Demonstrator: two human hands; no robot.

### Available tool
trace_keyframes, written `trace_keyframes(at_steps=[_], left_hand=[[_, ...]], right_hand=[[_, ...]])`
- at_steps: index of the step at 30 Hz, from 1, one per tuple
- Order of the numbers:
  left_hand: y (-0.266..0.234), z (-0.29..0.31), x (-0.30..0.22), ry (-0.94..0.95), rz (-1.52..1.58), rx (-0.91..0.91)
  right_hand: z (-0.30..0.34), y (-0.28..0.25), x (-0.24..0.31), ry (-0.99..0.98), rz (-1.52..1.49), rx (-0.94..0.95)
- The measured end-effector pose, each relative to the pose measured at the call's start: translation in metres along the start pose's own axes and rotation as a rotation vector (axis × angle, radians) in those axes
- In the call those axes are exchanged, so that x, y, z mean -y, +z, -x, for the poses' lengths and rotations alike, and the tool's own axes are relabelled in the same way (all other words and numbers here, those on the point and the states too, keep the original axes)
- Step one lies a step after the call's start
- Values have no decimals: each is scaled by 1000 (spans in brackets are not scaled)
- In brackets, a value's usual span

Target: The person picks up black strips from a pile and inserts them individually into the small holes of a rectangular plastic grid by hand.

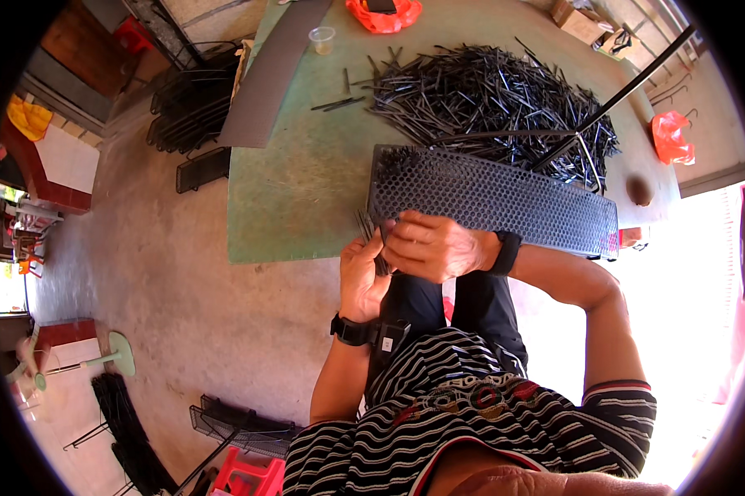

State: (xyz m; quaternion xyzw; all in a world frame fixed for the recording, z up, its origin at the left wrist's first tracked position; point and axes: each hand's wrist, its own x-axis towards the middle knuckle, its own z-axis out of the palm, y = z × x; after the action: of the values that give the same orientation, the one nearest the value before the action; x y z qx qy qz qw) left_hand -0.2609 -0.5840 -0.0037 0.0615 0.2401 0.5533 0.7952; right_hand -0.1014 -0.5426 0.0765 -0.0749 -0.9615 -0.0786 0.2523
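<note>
My left hand (361, 283) is closed around a small bundle of thin black strips (364, 221), whose ends stick up past the fingers. Against it, my right hand (433, 246) is closed in a pinch on a black strip at the bundle; its fingertips partly hide what they grip. Just beyond both hands lies a long dark rack full of round holes (505, 194), slanting across the table's near edge. Short black pieces (399, 160) fill some holes at its far left corner. Behind the rack spreads a large loose heap of black strips (480, 95).
On the green table (306, 182) are a grey sheet (275, 74), a clear plastic cup (322, 40) and a red bag (385, 15). A black metal stand (625, 89) reaches over the heap. Dark wire racks (192, 95) stand left, and a red stool (248, 474) is at lower left.
</note>
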Motion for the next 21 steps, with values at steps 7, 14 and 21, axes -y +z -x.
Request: trace_keyframes(at_steps=[7, 14, 21], left_hand=[[3, -4, 5, 95, -59, -235], [7, 5, 2, 25, -287, -140], [12, 8, 11, 13, -364, -99]], right_hand=[[10, 13, 5, 114, -203, 23], [11, 8, -20, 1483, -1087, -12], [15, 11, -28, 1525, -1195, -192]])
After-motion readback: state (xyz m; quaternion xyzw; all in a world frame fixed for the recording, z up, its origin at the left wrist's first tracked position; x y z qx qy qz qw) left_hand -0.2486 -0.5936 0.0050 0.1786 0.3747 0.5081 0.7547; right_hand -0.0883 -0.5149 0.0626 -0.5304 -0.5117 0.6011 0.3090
